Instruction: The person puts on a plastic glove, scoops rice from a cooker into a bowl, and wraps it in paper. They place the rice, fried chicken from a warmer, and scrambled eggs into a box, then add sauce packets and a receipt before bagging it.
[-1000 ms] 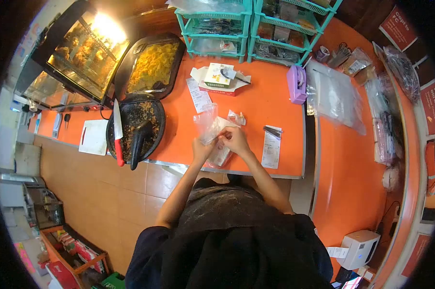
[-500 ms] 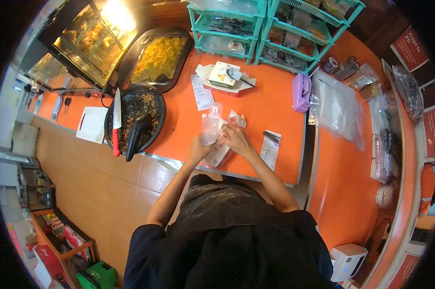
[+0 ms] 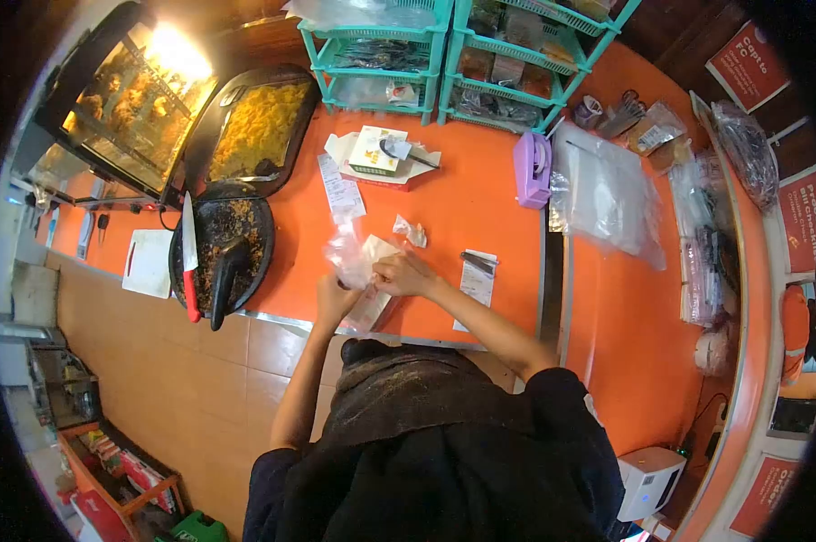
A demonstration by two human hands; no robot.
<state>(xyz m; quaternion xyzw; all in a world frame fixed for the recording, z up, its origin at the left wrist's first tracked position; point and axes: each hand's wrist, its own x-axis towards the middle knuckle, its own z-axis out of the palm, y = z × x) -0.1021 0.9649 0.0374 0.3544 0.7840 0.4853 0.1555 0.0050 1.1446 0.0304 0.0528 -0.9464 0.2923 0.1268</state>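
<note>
A thin clear plastic bag (image 3: 347, 255) stands up crumpled at the front of the orange counter. My left hand (image 3: 336, 298) is closed on its lower left side. The fingers of my right hand (image 3: 403, 274) are pinched together at the bag's right edge, close to my left fingertips. Under and between both hands lies a pale, long box (image 3: 369, 310), partly hidden by them. A small crumpled piece of clear wrap (image 3: 410, 231) rests just beyond my right hand. To the right is a paper receipt (image 3: 476, 291) with a dark, thin item on it.
A stone mortar (image 3: 262, 271) with a pestle and red-handled knife (image 3: 190, 257) stands left, near a tray of yellow food (image 3: 256, 126). Behind are an open carton (image 3: 383, 158), another receipt (image 3: 340, 188) and teal racks (image 3: 381, 56). A purple tape dispenser (image 3: 532, 170) sits right.
The view has shifted, so the counter appears further left. The plastic bag is more bunched up and leans left, showing more of the pale box. Both hands stay close together.
</note>
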